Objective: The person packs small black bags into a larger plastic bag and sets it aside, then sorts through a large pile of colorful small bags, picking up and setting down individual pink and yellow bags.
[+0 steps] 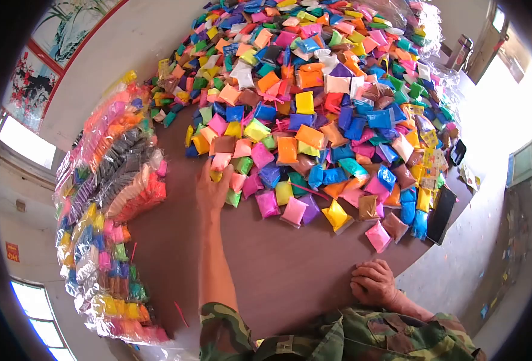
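My left hand (212,188) reaches to the near left edge of a large pile of small coloured packets (305,102). Its fingers are at a pale pink packet (221,161), and a yellow packet shows beside them; whether they grip anything is too small to tell. Near the table's front edge, my right hand (373,281) rests on the brown table (278,259) with its fingers curled and nothing visible in them. A pink packet (378,236) lies just beyond it.
Clear bags filled with rows of coloured packets (106,240) line the left side. A dark flat object (441,215) lies at the right table edge. A thin pink strip (182,314) is near the front left. A flask (460,52) stands at the back right.
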`<state>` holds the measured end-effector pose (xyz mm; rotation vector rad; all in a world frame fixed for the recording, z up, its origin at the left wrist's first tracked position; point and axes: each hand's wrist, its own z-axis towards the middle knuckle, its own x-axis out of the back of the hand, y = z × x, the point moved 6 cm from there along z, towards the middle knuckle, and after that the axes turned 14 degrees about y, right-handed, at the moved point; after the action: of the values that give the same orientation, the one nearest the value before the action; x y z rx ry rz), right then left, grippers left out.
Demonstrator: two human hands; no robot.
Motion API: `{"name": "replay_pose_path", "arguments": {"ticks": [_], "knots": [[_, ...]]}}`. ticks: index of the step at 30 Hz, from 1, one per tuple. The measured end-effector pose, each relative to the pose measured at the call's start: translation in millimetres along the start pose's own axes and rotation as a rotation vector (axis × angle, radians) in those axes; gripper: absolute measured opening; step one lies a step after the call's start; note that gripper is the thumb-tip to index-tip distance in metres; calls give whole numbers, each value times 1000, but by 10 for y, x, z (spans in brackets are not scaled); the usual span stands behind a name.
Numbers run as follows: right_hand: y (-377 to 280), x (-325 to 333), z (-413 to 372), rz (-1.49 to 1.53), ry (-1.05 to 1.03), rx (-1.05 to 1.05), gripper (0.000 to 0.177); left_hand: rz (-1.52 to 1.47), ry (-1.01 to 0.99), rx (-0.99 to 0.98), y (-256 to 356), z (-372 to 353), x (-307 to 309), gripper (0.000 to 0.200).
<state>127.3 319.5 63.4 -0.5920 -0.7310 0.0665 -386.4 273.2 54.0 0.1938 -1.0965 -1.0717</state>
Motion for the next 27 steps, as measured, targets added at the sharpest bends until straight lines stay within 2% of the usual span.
{"name": "replay_pose_path", "arguments": {"ticks": [6,9,12,15,18,21,25,27], "knots": [[-29,40,37,3,10,4,18,-117,60,-68,164,-141,-27,58],[-33,39,24,-6,17,12,18,-168,-10,-59,239,-256,85,51],[-30,32,1,-12,32,13,17,-102,-124,165,350,-419,291,44],[-27,29,9,-11,41,17,18,-159,-13,50,430,-514,454,49],[-27,22,7,-7,41,19,18,-241,-5,-71,680,-704,435,58],[-10,17,4,-13,42,22,18,-32,40,-444,872,-725,374,69],[-11,15,-12,-19,51,12,17,151,-89,-336,883,-693,236,61],[-17,10,-20,-18,55,11,17,116,-21,-395,880,-660,239,54]]}}
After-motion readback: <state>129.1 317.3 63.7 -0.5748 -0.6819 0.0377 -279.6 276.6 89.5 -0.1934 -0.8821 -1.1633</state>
